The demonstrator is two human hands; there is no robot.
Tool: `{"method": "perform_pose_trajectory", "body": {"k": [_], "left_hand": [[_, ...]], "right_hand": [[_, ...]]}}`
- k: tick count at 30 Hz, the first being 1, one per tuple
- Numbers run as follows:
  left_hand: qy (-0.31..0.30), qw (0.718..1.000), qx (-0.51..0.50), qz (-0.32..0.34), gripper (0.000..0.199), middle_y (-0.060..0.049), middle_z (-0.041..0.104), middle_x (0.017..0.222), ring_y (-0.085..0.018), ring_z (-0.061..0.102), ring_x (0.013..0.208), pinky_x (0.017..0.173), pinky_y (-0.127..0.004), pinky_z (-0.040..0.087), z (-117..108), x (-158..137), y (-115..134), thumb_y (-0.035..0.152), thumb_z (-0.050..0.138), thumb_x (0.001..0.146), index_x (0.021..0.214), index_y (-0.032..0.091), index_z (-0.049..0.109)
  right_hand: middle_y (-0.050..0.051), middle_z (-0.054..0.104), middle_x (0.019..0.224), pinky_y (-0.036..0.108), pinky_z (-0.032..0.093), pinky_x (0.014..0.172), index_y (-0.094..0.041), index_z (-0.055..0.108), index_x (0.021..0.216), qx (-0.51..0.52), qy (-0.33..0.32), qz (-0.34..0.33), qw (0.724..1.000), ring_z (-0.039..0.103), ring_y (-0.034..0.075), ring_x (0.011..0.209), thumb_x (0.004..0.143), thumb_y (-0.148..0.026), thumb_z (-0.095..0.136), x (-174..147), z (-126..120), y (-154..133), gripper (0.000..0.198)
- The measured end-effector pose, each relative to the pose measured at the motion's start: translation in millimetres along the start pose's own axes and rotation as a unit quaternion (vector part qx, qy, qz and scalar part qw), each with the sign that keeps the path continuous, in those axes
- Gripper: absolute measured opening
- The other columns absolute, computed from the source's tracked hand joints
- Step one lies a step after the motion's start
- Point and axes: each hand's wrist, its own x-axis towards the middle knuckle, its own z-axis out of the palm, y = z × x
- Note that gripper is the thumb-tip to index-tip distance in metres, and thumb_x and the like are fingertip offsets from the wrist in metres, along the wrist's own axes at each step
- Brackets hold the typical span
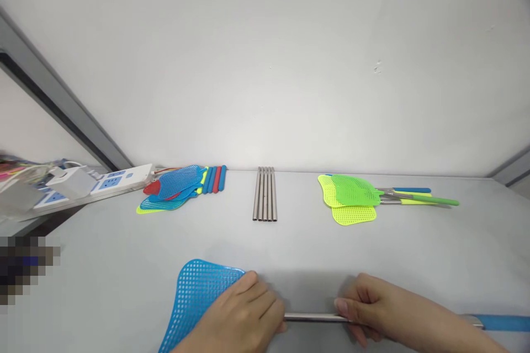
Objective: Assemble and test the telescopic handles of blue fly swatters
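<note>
A blue fly swatter with a perforated head [199,292], a metal rod [312,317] and a blue handle [507,322] lies across my two hands, low over the grey table. My left hand [244,314] is closed around the neck, where head and rod meet; its fingers hide that joint. Further along, my right hand [364,309] pinches the rod between thumb and fingers. The blue handle sticks out to the right, past my right forearm, which partly covers the rod.
Behind my hands stand several metal tubes [265,196] side by side on the table [298,242]. Loose swatter heads [180,182] and coloured handles [215,179] lie left of them. Swatters with handles [356,193] are stacked at right. A power strip [124,179] runs along the left edge.
</note>
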Motion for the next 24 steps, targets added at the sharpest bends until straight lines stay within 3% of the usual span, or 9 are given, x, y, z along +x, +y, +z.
{"method": "perform_pose_trajectory", "body": {"k": [5,9,13,19,24], "left_hand": [[-0.089,0.99,-0.082,-0.068,0.02,0.001,0.052,0.061,-0.012,0.045,0.056,0.064,-0.027,0.036,-14,4,1,0.013,0.037,0.084,0.065,0.018,0.043],[-0.146,0.974,-0.142,-0.097,0.02,0.001,0.053,0.067,-0.012,0.047,0.062,0.068,-0.028,0.036,-22,4,-7,0.018,0.035,0.087,0.069,0.018,0.044],[-0.15,0.965,-0.167,-0.132,0.024,0.001,0.053,0.067,-0.013,0.047,0.066,0.069,-0.028,0.035,-23,2,-23,0.024,0.033,0.09,0.071,0.018,0.047],[-0.15,0.962,-0.164,-0.16,0.027,0.001,0.052,0.066,-0.014,0.046,0.069,0.068,-0.028,0.036,-25,0,-37,0.029,0.033,0.09,0.069,0.018,0.046],[-0.129,0.968,-0.157,-0.147,0.026,0.001,0.052,0.066,-0.013,0.045,0.067,0.067,-0.027,0.035,-21,-1,-35,0.026,0.034,0.09,0.068,0.018,0.045]], "right_hand": [[-0.006,0.03,0.043,0.019,0.018,0.04,-0.014,0.062,0.065,-0.013,-0.012,0.005,1.0,0.024,0.006,0.04,0.084,-0.054,0.034,-1,-4,-1,0.053],[-0.004,0.045,0.055,0.018,0.027,0.046,-0.017,0.061,0.08,-0.039,-0.008,-0.016,0.999,0.036,0.007,0.05,0.085,-0.044,0.04,-9,-14,-6,0.035],[-0.003,0.048,0.065,0.017,0.029,0.048,-0.017,0.056,0.075,-0.058,0.018,-0.031,0.998,0.04,0.008,0.057,0.081,-0.036,0.047,-13,-28,-2,0.021],[-0.004,0.037,0.054,0.019,0.024,0.044,-0.017,0.055,0.065,-0.075,0.08,-0.038,0.993,0.03,0.008,0.05,0.082,-0.039,0.044,-8,-40,7,0.029],[0.001,0.054,0.063,0.022,0.035,0.055,-0.017,0.06,0.064,-0.154,0.185,-0.067,0.968,0.046,0.015,0.062,0.079,-0.037,0.047,-6,-35,3,0.027]]}}
